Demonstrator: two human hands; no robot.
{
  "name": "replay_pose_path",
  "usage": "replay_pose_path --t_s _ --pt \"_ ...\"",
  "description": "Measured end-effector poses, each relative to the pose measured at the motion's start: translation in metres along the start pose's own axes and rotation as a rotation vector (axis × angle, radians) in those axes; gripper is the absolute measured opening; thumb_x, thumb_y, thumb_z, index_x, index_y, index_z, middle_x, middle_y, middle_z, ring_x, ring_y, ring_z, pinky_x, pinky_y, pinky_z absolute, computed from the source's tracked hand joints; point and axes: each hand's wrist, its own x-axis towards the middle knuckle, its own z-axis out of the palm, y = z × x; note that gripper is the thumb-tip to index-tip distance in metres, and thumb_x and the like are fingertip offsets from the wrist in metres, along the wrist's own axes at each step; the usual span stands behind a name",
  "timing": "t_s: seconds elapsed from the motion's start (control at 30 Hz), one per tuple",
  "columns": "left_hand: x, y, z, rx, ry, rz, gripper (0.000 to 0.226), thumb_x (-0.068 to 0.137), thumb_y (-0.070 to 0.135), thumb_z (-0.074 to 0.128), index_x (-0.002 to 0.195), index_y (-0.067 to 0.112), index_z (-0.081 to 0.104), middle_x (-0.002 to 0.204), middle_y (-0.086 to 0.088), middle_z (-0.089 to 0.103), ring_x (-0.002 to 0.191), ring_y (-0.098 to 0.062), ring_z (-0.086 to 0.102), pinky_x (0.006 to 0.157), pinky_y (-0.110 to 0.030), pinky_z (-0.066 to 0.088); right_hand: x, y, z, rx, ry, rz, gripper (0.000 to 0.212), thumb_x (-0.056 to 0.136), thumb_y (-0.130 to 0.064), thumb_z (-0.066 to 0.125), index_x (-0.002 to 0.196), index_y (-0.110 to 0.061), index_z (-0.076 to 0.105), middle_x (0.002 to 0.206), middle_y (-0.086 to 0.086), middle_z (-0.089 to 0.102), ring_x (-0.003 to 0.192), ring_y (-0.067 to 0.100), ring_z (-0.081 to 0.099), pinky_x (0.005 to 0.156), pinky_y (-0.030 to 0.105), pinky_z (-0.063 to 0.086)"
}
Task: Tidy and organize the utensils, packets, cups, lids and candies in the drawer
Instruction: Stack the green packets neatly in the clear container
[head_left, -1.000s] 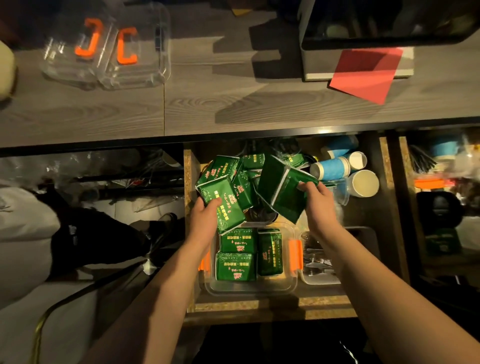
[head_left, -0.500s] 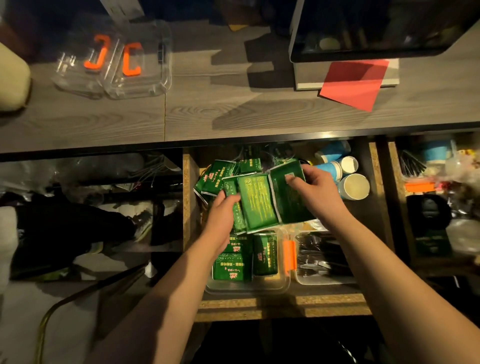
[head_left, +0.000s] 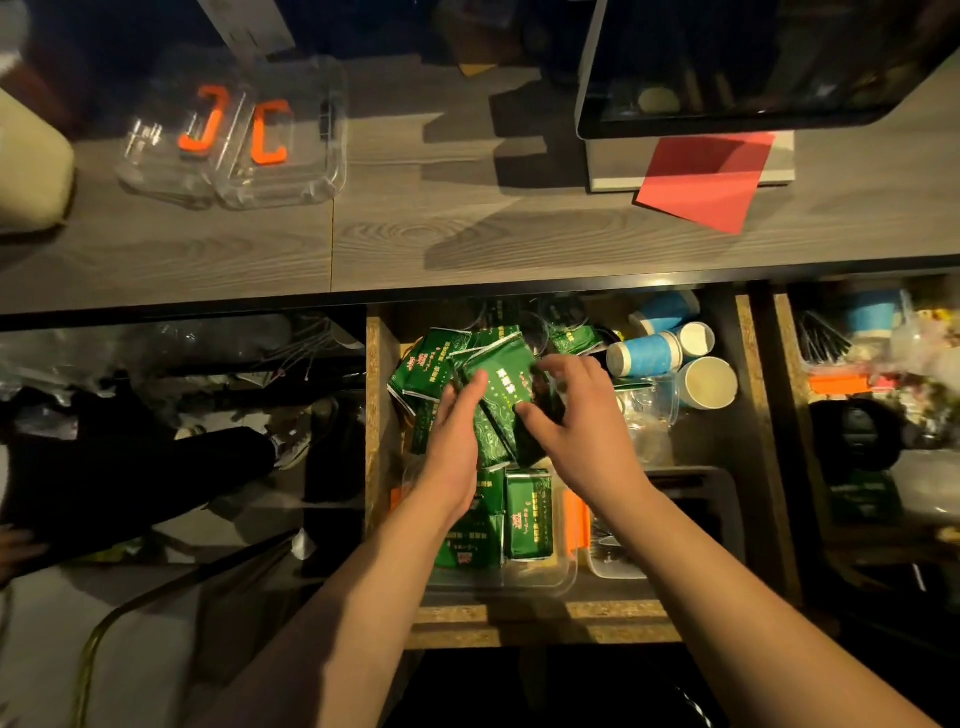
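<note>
Several green packets (head_left: 498, 374) are bunched together above the open drawer (head_left: 382, 415). My left hand (head_left: 454, 441) holds the bunch from the left with its fingers along the packets. My right hand (head_left: 571, 415) grips the same bunch from the right, thumb and fingers curled round it. Below the hands, a clear box with orange clips (head_left: 574, 525) holds more green packets (head_left: 527, 514) laid flat. Blue paper cups (head_left: 647, 353) and a white-rimmed cup (head_left: 709, 382) lie at the drawer's back right.
Clear lids with orange clips (head_left: 260, 135) sit on the wooden counter (head_left: 415, 234). A red sheet (head_left: 706, 176) lies by a monitor base. A second drawer (head_left: 857, 415) at right holds cups and clutter. A clear tray of cutlery (head_left: 613, 556) sits right of the box.
Both hands have drawn closer, pressing the fanned green packets into one tighter bunch. The camera view has tilted slightly.
</note>
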Motion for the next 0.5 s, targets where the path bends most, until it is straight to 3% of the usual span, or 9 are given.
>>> replay_pose_path --t_s 0.07,0.17,0.27,0.33,0.43,0.5 --pt "0.001 0.002 0.001 0.028 0.000 -0.001 0.071 0.098 0.047 0.051 0.159 0.030 0.018 0.165 0.008 0.017 0.151 -0.014 0.015 0.120 -0.042 0.014 0.000 0.002 0.001 0.097 -0.024 0.165 0.051 0.082 -0.041 0.073 0.124 -0.019 0.054 0.112 -0.003 0.062 0.101 0.013 0.059 0.088 0.033 0.052" --pt "0.004 0.003 0.001 0.053 0.004 0.017 0.067 0.102 0.041 0.049 0.159 0.029 0.017 0.167 0.006 0.015 0.152 -0.017 0.015 0.121 -0.044 0.014 0.004 0.008 0.002 0.311 -0.032 0.270 0.050 0.069 -0.059 0.068 0.102 -0.022 0.062 0.087 0.002 0.071 0.079 0.023 0.069 0.075 0.049 0.057" --pt "0.004 0.005 0.003 0.064 0.026 0.033 0.062 0.104 0.036 0.046 0.159 0.026 0.019 0.167 0.007 0.015 0.152 -0.014 0.014 0.121 -0.042 0.014 0.005 0.008 0.002 0.479 0.058 0.291 0.034 0.077 -0.051 0.069 0.089 -0.019 0.062 0.087 0.010 0.070 0.082 0.032 0.067 0.078 0.057 0.055" --pt "0.004 0.004 0.002 0.070 0.028 0.026 0.061 0.104 0.030 0.046 0.159 0.024 0.020 0.166 0.008 0.017 0.152 -0.013 0.015 0.120 -0.041 0.014 0.007 0.009 -0.004 0.657 0.203 0.337 0.020 0.084 -0.041 0.067 0.083 -0.022 0.060 0.087 0.015 0.066 0.081 0.034 0.064 0.084 0.060 0.054" --pt "0.006 0.004 -0.001 0.096 0.043 0.043 0.061 0.103 0.027 0.047 0.158 0.022 0.022 0.165 0.009 0.020 0.151 -0.011 0.018 0.120 -0.037 0.015 0.012 0.017 -0.018 0.915 0.349 0.433 0.007 0.084 -0.026 0.065 0.080 -0.025 0.059 0.083 0.008 0.060 0.082 0.023 0.056 0.083 0.052 0.050" --pt "0.007 0.005 -0.001 0.116 0.037 0.043 0.060 0.104 0.027 0.047 0.158 0.021 0.022 0.165 0.009 0.021 0.150 -0.010 0.018 0.120 -0.036 0.015 0.012 0.020 -0.021 0.903 0.284 0.396 0.005 0.079 -0.028 0.065 0.076 -0.026 0.061 0.082 0.005 0.059 0.083 0.021 0.053 0.080 0.042 0.045"
